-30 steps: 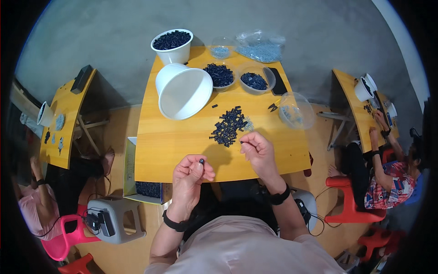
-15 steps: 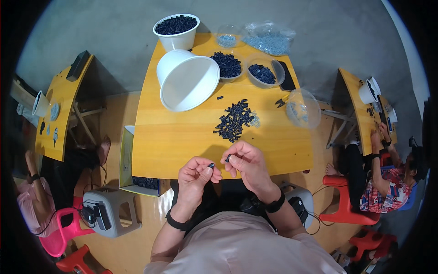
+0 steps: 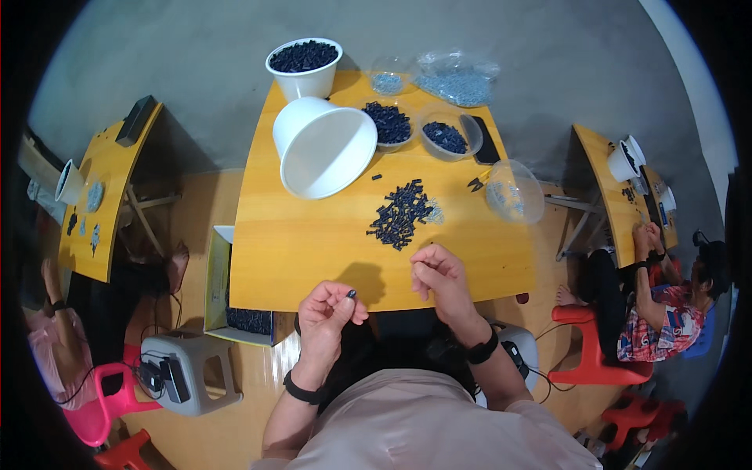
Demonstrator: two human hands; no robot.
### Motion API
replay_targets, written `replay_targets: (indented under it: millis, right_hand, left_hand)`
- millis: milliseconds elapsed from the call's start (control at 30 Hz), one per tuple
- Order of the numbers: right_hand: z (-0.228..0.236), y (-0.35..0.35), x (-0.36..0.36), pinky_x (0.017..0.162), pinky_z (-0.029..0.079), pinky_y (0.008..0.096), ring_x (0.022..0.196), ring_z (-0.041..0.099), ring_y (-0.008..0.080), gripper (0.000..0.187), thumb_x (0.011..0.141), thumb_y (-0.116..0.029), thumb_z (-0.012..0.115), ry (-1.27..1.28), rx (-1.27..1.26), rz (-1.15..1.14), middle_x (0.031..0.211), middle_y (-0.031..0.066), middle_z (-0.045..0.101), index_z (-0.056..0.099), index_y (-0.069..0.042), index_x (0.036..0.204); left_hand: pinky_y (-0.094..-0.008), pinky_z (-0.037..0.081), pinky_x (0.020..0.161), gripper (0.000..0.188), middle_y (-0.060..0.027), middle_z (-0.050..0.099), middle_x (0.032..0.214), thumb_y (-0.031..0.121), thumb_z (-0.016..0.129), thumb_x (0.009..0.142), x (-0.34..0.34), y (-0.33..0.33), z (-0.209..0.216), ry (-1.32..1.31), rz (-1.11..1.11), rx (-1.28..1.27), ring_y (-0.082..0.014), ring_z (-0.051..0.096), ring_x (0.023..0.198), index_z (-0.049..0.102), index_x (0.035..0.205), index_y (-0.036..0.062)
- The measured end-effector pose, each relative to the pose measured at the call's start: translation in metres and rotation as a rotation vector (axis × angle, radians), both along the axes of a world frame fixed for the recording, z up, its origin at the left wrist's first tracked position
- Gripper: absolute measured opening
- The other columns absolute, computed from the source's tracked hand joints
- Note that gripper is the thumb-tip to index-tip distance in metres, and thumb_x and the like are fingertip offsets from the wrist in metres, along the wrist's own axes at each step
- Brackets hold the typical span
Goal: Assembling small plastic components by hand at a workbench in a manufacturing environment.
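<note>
Here, left hand [image 3: 329, 309] pinching small black piece [image 3: 351, 294], right hand [image 3: 439, 274] curled shut nearby, black pile [image 3: 401, 213] beyond.

The yellow wooden surface [image 3: 313, 251] carries a heap of small black parts [image 3: 401, 213], a tipped white bucket [image 3: 325, 149], a full white bucket [image 3: 305, 66], clear bowls [image 3: 448, 135] and a plastic bag [image 3: 458, 78].

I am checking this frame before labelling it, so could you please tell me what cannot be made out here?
- Head view: the small dark piece pinched by the left hand is too small to show its shape.
- Head view: the right hand curls its fingers inward, hiding whether it holds anything.
- Head view: single parts in the dark pile are too small to distinguish.
- Head view: the open box below the table edge is partly hidden by the table.
</note>
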State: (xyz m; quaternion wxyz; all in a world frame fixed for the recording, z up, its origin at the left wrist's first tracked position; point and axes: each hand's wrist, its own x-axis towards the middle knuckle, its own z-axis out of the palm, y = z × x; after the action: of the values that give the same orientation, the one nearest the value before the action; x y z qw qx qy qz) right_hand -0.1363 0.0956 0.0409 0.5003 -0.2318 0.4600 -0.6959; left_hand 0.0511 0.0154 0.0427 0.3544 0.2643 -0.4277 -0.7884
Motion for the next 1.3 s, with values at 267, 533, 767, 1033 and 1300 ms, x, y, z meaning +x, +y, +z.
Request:
replay_targets:
  millis: [267, 533, 767, 1033, 1300]
  right_hand:
    - [-0.018, -0.011, -0.049, 0.058, 0.044, 0.0374, 0.064, 0.055, 0.0294, 0.018, 0.072, -0.001, 0.061, 1.304, 0.363, -0.3, 0.072, 0.0136, 0.054, 0.054, -0.005, 0.088]
    - [-0.026, -0.024, -0.057, 0.058, 0.046, 0.0336, 0.065, 0.057, 0.0262, 0.02, 0.071, 0.003, 0.062, 1.135, 0.393, -0.248, 0.076, 0.0127, 0.056, 0.055, -0.001, 0.089]
    - [-0.023, -0.024, -0.069, 0.058, 0.046, 0.0302, 0.067, 0.058, 0.0264, 0.015, 0.072, 0.006, 0.059, 1.298, 0.429, -0.312, 0.077, 0.0128, 0.055, 0.058, 0.0, 0.086]
    - [-0.021, -0.044, -0.069, 0.058, 0.046, 0.0358, 0.067, 0.056, 0.0318, 0.013, 0.072, 0.005, 0.059, 1.333, 0.382, -0.307, 0.077, 0.0128, 0.052, 0.056, -0.001, 0.084]
    - [-0.024, -0.045, -0.071, 0.056, 0.045, 0.0359, 0.064, 0.055, 0.0324, 0.012, 0.07, 0.006, 0.06, 1.394, 0.447, -0.308, 0.075, 0.0125, 0.052, 0.055, -0.001, 0.078]
  left_hand:
    - [-0.0223, 0.046, 0.056, 0.007, -0.0049, 0.059, 0.068, 0.009, 0.058, 0.086, -0.022, -0.01, -0.016, -0.11, 0.037, -0.022, -0.0109, 0.055, 0.06, 0.054, 0.085, 0.0033]
    - [-0.0215, 0.045, 0.061, 0.006, -0.0018, 0.056, 0.073, 0.009, 0.055, 0.088, -0.031, -0.031, -0.043, -0.22, 0.119, -0.156, -0.0089, 0.054, 0.065, 0.051, 0.088, 0.0044]
    - [-0.0214, 0.046, 0.063, 0.009, -0.0027, 0.057, 0.075, 0.011, 0.056, 0.088, -0.029, -0.026, -0.051, -0.314, 0.121, -0.268, -0.009, 0.053, 0.067, 0.05, 0.09, 0.0034]
    - [-0.0222, 0.045, 0.066, 0.004, -0.0033, 0.057, 0.074, 0.004, 0.055, 0.087, -0.028, -0.025, -0.049, -0.387, 0.133, -0.301, -0.0094, 0.054, 0.069, 0.053, 0.087, 0.0004]
    - [-0.0218, 0.044, 0.063, 0.006, -0.0041, 0.058, 0.073, 0.005, 0.055, 0.087, -0.03, -0.026, -0.048, -0.418, 0.141, -0.312, -0.0092, 0.054, 0.067, 0.053, 0.087, 0.0001]
